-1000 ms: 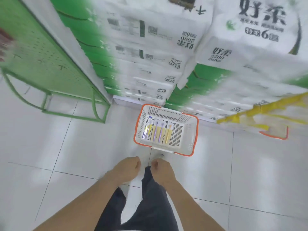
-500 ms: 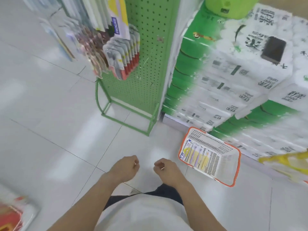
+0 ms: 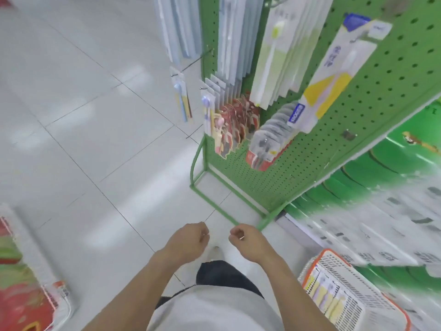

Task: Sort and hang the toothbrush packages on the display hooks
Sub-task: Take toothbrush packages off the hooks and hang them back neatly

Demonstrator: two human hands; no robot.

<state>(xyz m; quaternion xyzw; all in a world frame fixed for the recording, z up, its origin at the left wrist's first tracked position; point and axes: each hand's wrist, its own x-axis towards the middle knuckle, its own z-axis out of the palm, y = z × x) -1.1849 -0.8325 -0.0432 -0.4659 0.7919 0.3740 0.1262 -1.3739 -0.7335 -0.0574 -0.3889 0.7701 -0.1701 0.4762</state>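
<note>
A green pegboard rack (image 3: 334,139) stands ahead on the right, hung with rows of toothbrush packages (image 3: 269,60) on wire hooks. One hook (image 3: 198,59) sticks out bare at its left edge. A white basket with an orange rim (image 3: 372,290) sits on the floor at the lower right, holding several purple and yellow toothbrush packages (image 3: 327,292). My left hand (image 3: 188,242) and my right hand (image 3: 248,242) hover side by side over the floor, low in the middle, fingers curled with nothing in them. Both are well short of the rack and the basket.
Green and white bulk packs (image 3: 381,211) are stacked along the right, behind the rack. Red and white packs (image 3: 26,295) lie on the floor at the lower left. Pale floor tiles (image 3: 83,139) stretch to the left. The rack's green foot frame (image 3: 214,206) juts toward me.
The view has swung left and up: the rack now fills the upper right and the basket has slid to the lower right corner. My hands stay curled and apart.
</note>
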